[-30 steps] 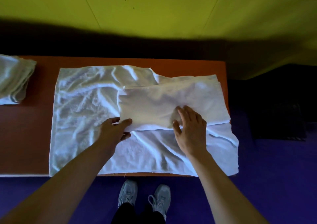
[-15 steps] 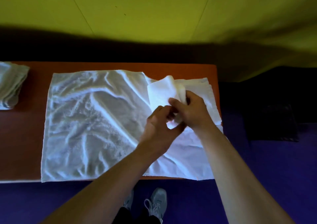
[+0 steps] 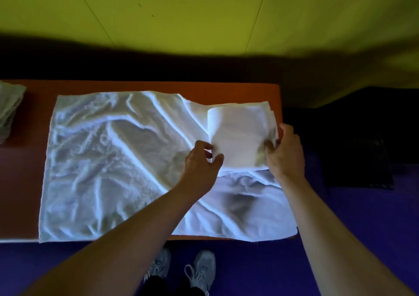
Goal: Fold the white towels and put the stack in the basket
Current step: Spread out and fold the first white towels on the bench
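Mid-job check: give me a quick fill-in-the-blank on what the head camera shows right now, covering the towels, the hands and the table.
1. The folded towel is held at its sides by ____ hands: the left hand and the right hand.
2. It sits on top of a larger, unfolded ____ towel.
3. That spread towel covers most of an ____ table.
4. A second pile of towels lies at the table's far ____ end.

Missing words: both; white; orange; left
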